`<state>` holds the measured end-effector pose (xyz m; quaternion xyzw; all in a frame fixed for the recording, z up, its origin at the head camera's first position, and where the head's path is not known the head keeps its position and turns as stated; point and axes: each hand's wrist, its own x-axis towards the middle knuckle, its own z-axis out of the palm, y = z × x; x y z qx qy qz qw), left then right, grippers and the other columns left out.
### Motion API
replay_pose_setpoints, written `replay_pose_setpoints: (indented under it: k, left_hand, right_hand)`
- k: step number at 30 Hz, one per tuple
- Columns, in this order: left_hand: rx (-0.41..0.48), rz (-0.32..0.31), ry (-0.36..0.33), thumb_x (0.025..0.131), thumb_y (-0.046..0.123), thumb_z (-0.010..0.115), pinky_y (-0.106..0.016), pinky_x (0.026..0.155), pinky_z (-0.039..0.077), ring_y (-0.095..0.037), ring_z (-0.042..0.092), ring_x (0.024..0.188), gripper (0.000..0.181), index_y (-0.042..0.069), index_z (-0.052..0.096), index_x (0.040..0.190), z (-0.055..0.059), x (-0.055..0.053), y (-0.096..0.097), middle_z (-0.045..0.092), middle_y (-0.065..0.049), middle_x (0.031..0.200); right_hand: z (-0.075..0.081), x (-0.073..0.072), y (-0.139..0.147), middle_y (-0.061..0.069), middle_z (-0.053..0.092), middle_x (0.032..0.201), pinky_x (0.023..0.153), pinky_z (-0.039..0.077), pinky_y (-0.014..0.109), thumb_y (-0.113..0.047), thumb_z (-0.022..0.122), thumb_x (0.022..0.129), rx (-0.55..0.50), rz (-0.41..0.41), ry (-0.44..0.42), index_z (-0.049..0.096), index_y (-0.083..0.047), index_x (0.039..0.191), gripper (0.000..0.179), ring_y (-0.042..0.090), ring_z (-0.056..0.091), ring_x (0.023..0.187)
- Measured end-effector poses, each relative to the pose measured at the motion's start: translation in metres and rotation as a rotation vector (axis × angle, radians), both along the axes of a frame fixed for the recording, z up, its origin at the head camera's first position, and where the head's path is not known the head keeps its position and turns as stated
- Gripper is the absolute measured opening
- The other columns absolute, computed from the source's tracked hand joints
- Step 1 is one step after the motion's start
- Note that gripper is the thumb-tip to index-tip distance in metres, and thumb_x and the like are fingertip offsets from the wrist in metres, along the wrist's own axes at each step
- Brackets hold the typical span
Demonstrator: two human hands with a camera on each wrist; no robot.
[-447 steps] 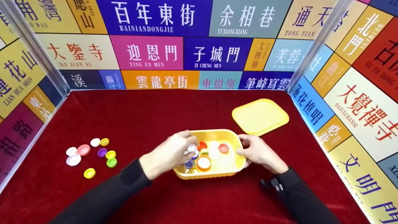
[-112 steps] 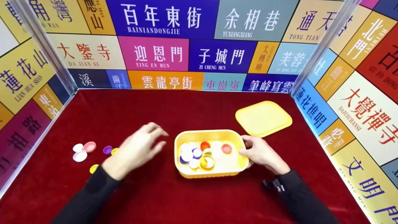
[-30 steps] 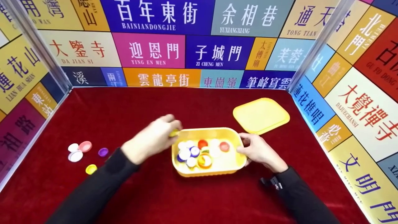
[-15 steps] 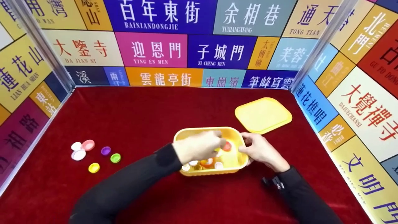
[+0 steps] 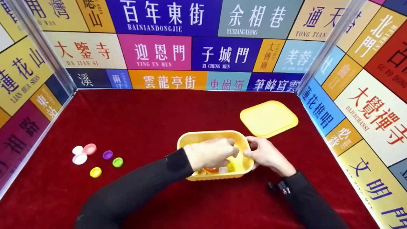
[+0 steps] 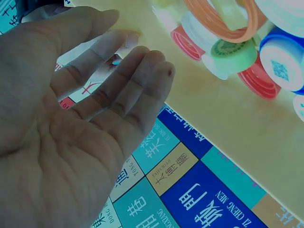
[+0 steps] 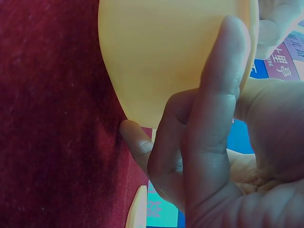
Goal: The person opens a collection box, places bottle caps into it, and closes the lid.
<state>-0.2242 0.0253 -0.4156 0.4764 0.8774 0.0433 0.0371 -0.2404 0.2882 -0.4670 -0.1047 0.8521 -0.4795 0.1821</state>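
Observation:
A yellow plastic tub (image 5: 198,137) holds several bottle caps. My left hand (image 5: 211,152) reaches over its opening, covering most of them in the head view; in the left wrist view its fingers are loosely bent with nothing between them. Near that hand a yellow cap (image 5: 231,166) lies in the tub, beside a whitish cap (image 5: 223,170). The left wrist view shows a green cap (image 6: 232,56), a red cap (image 6: 260,80) and a blue-and-white cap (image 6: 282,59) inside. My right hand (image 5: 269,156) grips the tub's right end, thumb at the rim and fingers along the outer wall.
On the red cloth at left lie a pink cap (image 5: 90,149), two white caps (image 5: 79,158), a purple cap (image 5: 107,155), a green cap (image 5: 117,162) and a yellow cap (image 5: 95,172). A yellow lid (image 5: 269,118) lies behind the tub at right. Printed panels (image 5: 159,51) surround the cloth.
My left hand has carried a yellow cap from the tub's left rim rightward and let it go inside. Fewer caps lie at left than in the oldest frame. My right hand keeps its grip.

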Motion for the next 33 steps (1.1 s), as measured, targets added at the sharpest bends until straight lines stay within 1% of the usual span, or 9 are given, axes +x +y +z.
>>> replay_pose_setpoints:
  k: [4,8,10,14,18,20,23,28,33]
  left_hand:
    - [0.044,0.011,0.007,0.106,0.015,0.084,-0.029,0.087,0.065,-0.023,0.078,0.102,0.026,0.012,0.083,0.132,0.001,-0.002,-0.006,0.078,-0.01,0.124]
    - [0.095,0.017,0.032,0.106,0.017,0.085,-0.03,0.084,0.066,-0.024,0.079,0.103,0.023,0.013,0.085,0.129,0.002,-0.004,-0.015,0.081,-0.008,0.124]
    - [0.108,0.021,0.054,0.107,0.018,0.085,-0.031,0.082,0.067,-0.024,0.079,0.1,0.018,0.012,0.085,0.124,0.003,-0.006,-0.022,0.082,-0.009,0.119]
    - [0.128,0.064,0.056,0.107,0.019,0.084,-0.037,0.082,0.069,-0.027,0.08,0.098,0.018,0.01,0.084,0.122,0.004,-0.012,-0.039,0.079,-0.011,0.117]
    - [0.162,0.136,0.006,0.108,0.02,0.084,-0.043,0.089,0.071,-0.03,0.079,0.102,0.023,0.01,0.083,0.129,0.005,-0.018,-0.062,0.075,-0.013,0.119]
    - [0.18,0.168,0.004,0.109,0.02,0.084,-0.044,0.091,0.071,-0.03,0.079,0.102,0.023,0.01,0.083,0.13,0.004,-0.02,-0.076,0.075,-0.012,0.119]
    - [0.21,0.203,0.031,0.108,0.019,0.084,-0.046,0.09,0.071,-0.029,0.078,0.102,0.021,0.01,0.083,0.127,0.003,-0.023,-0.097,0.074,-0.011,0.117]
    - [0.282,0.269,0.111,0.107,0.018,0.085,-0.049,0.089,0.071,-0.031,0.078,0.099,0.017,0.01,0.085,0.121,0.001,-0.026,-0.136,0.075,-0.012,0.114]
    - [0.344,0.361,0.156,0.104,0.013,0.086,-0.053,0.096,0.071,-0.036,0.079,0.101,0.02,0.005,0.084,0.122,-0.002,-0.028,-0.178,0.076,-0.017,0.117]
  right_hand:
    - [-0.001,-0.001,0.0,0.027,0.08,0.126,0.059,0.07,0.041,-0.005,0.07,0.104,0.007,-0.001,0.003,0.068,-0.007,0.157,0.053,0.029,0.083,0.072]
    - [-0.002,-0.001,0.0,0.027,0.08,0.122,0.059,0.07,0.041,-0.004,0.07,0.102,0.019,-0.007,0.007,0.069,-0.007,0.156,0.054,0.027,0.082,0.068]
    - [-0.002,-0.001,-0.001,0.027,0.08,0.122,0.059,0.07,0.042,-0.004,0.071,0.102,0.018,-0.013,0.004,0.069,-0.007,0.157,0.055,0.027,0.082,0.068]
    - [-0.003,-0.001,-0.001,0.027,0.079,0.121,0.058,0.07,0.042,-0.004,0.072,0.101,0.021,-0.022,0.007,0.069,-0.007,0.157,0.056,0.026,0.081,0.067]
    - [-0.002,-0.002,-0.001,0.028,0.079,0.121,0.058,0.07,0.042,-0.004,0.073,0.101,0.025,-0.021,0.01,0.07,-0.008,0.157,0.056,0.026,0.081,0.067]
    - [-0.002,-0.001,0.0,0.028,0.079,0.121,0.058,0.07,0.042,-0.004,0.073,0.101,0.023,-0.02,0.01,0.07,-0.007,0.157,0.055,0.026,0.08,0.067]
    - [-0.002,0.0,0.0,0.028,0.079,0.122,0.058,0.07,0.042,-0.004,0.073,0.103,0.021,-0.02,0.009,0.069,-0.007,0.157,0.054,0.027,0.08,0.067]
    - [-0.001,0.0,-0.001,0.028,0.079,0.123,0.059,0.07,0.041,-0.005,0.074,0.105,0.019,-0.016,0.006,0.069,-0.008,0.157,0.052,0.028,0.081,0.07]
    - [0.0,0.0,0.001,0.027,0.078,0.122,0.059,0.07,0.04,-0.004,0.074,0.104,0.013,-0.015,0.004,0.07,-0.007,0.155,0.052,0.029,0.082,0.072]
